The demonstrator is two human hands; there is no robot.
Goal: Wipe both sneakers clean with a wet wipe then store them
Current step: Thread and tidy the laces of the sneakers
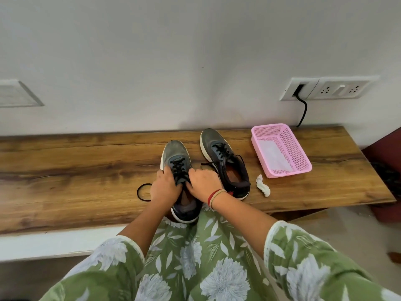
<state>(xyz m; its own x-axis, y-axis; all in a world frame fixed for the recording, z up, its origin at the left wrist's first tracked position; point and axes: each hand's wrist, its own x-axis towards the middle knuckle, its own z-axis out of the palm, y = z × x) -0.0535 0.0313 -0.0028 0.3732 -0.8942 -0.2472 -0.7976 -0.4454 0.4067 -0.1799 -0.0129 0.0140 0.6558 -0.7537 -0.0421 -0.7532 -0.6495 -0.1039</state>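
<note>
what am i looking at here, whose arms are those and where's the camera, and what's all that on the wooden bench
There is no machine here. It is one picture from a wide-angle camera worn on a person's head, looking down at their own arms. The left hand and right hand both grip the nearer sneaker around its laced part. On the wooden bench lie the second sneaker with loose laces, a crumpled white wipe beside it, a pink basket with something white inside, and a black hair tie. Neither hand holds the wipe.
</note>
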